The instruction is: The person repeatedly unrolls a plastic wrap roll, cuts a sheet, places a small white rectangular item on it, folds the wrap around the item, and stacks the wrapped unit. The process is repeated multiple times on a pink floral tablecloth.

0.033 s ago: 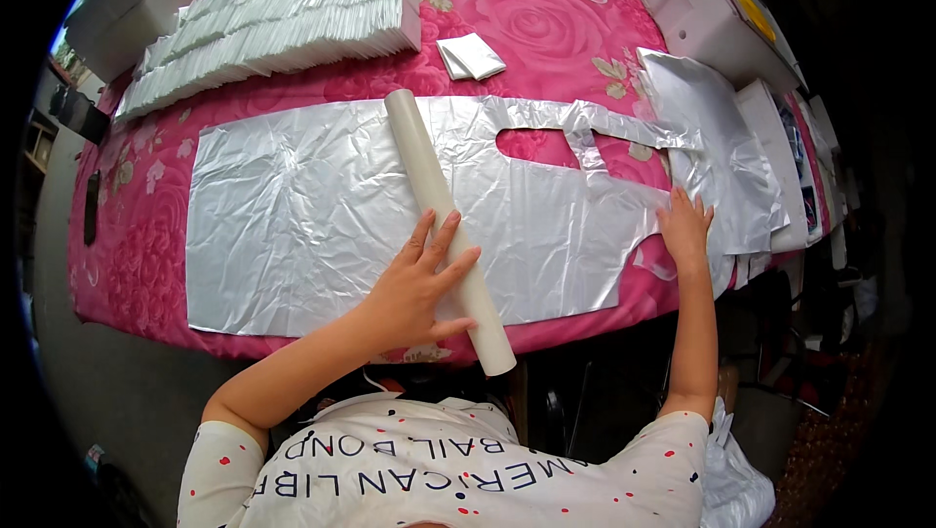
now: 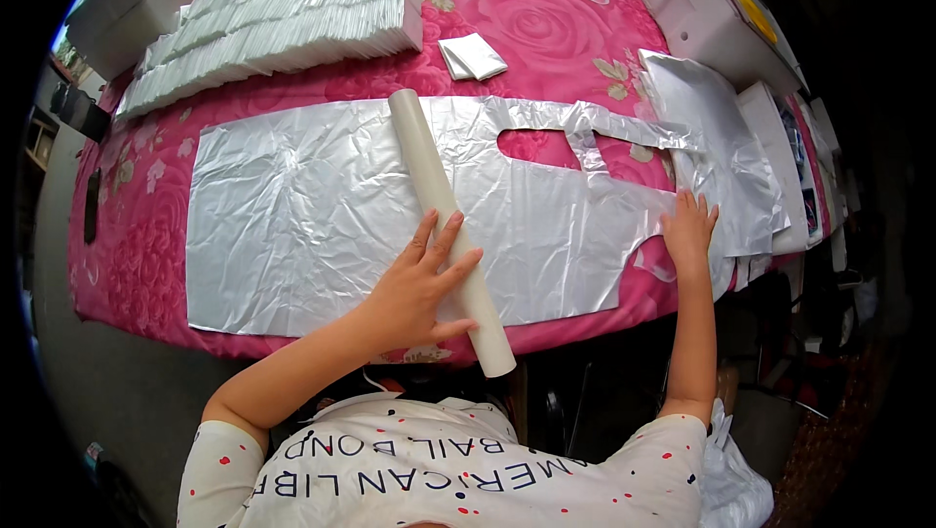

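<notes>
A thin, shiny plastic apron (image 2: 302, 226) lies spread across the table, wrinkled, with its cut-outs and straps toward the right. Slanting over its middle is a long off-white tube (image 2: 421, 148), whose near end juts past the table's front edge. My left hand (image 2: 414, 284) rests on this tube with its fingers spread, not wrapped round it. At the right, the fingers of my right hand (image 2: 690, 228) lie spread on the narrow end of the apron, beside a heap of the same sheeting (image 2: 726, 138). What lies beneath the fingertips is hidden.
Rows of folded plastic packets (image 2: 283, 26) stand packed at the back left. A small folded packet (image 2: 473, 57) lies behind the apron. White foam boxes (image 2: 697, 6) stand at the back right, and a dark flat object (image 2: 93, 206) lies at the left edge of the pink flowered tablecloth (image 2: 146, 265).
</notes>
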The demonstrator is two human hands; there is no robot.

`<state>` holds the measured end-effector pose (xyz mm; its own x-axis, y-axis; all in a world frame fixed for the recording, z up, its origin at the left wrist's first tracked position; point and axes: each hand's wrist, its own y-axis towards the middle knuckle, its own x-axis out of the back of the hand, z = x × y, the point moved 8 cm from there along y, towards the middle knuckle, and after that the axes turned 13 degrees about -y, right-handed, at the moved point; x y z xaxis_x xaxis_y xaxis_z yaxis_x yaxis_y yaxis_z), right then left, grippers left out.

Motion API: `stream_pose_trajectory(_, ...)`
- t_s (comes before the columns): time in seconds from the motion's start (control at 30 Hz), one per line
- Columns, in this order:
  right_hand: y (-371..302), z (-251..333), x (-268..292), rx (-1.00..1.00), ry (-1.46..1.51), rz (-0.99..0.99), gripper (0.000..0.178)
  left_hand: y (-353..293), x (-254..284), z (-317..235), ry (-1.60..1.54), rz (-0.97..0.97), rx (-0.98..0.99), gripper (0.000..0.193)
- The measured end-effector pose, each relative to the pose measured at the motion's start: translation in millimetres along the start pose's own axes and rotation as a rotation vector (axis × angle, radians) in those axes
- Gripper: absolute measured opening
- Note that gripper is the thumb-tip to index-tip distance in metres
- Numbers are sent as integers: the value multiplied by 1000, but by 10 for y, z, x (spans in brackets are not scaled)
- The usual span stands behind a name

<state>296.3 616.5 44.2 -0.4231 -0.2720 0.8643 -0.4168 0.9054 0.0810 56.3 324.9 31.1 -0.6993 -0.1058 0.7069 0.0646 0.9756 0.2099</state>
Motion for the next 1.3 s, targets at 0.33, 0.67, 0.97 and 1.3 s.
stream_pose_trajectory(0.33,-1140,1653,667,719,676,-104,60,121,-125,-170,-48,115,-82,68)
stream_pose_trajectory(0.67,-309,-217,-487,-108,57,-173,55,164,-198,-228,-48,115,-102,66)
stream_pose_trajectory(0.97,-429,-700,-441,-335,550,-179,18,210,-225,-265,-36,157,-82,65)
stream_pose_trajectory(1.3,-415,-669,-592,-390,628,-75,20,224,-256,-254,-33,125,-119,64)
